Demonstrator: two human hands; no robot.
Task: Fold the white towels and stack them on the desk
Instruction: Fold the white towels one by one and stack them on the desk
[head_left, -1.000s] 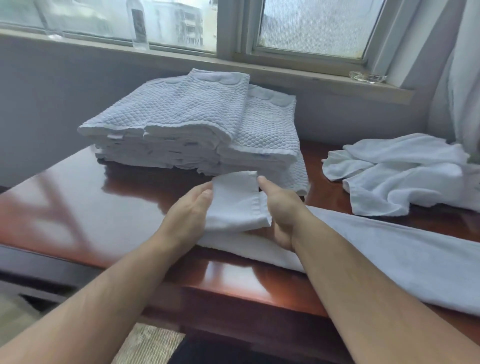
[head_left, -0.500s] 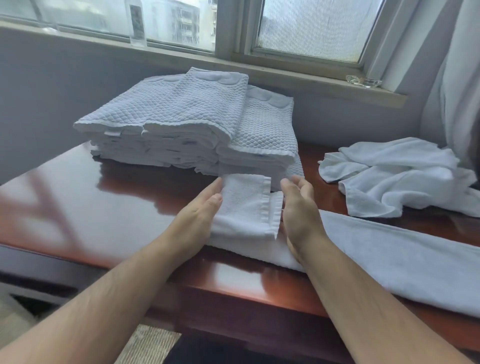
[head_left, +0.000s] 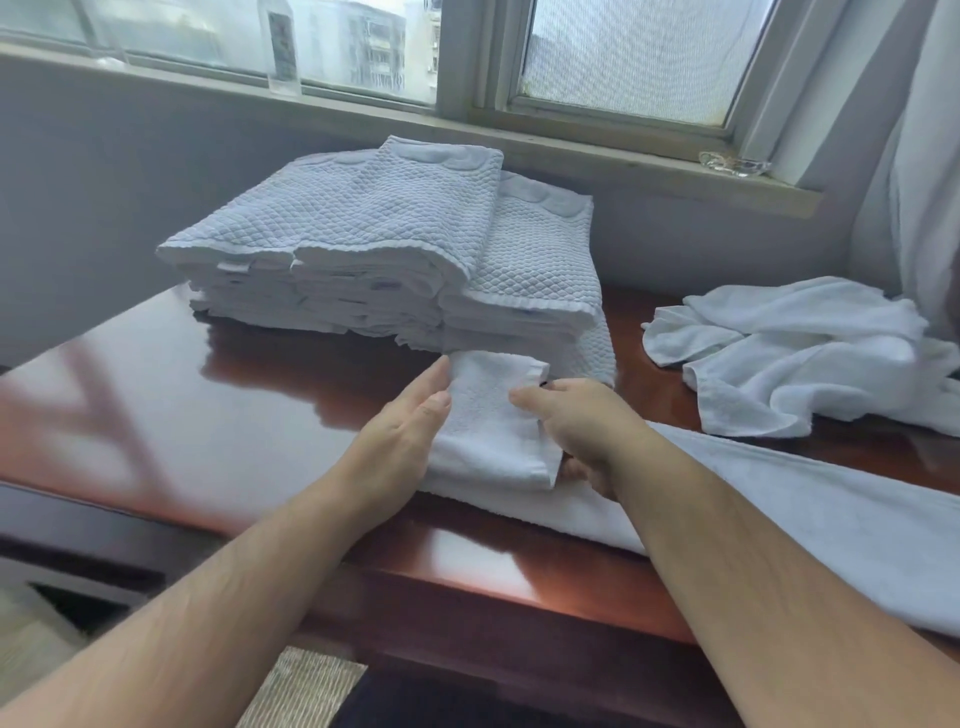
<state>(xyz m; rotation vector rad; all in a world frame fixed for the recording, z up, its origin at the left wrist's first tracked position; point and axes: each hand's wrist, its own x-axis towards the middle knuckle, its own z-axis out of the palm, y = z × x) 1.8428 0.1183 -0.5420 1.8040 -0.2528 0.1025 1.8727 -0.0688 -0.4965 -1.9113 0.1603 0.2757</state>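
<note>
- The white towel (head_left: 493, 436) lies stretched along the near side of the desk (head_left: 182, 405), its left end folded back on itself, right between our fingers.
- Our left hand (head_left: 400, 441) is flat, fingers straight and together, pressing the fold's left edge.
- Our right hand (head_left: 587, 421) pinches the fold's right edge, thumb on top, fingers curled underneath.
- Just beyond the fingertips, the stack of folded towels (head_left: 374, 244) crowds the fold's far end.
- Well right of the right fingers sits a crumpled towel heap (head_left: 789, 353).

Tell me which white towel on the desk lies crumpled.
The loose white terry towel heaped at the right end of the wooden desk. The quilted white towels sit folded in a stack, and the long white towel lies flat.
</note>
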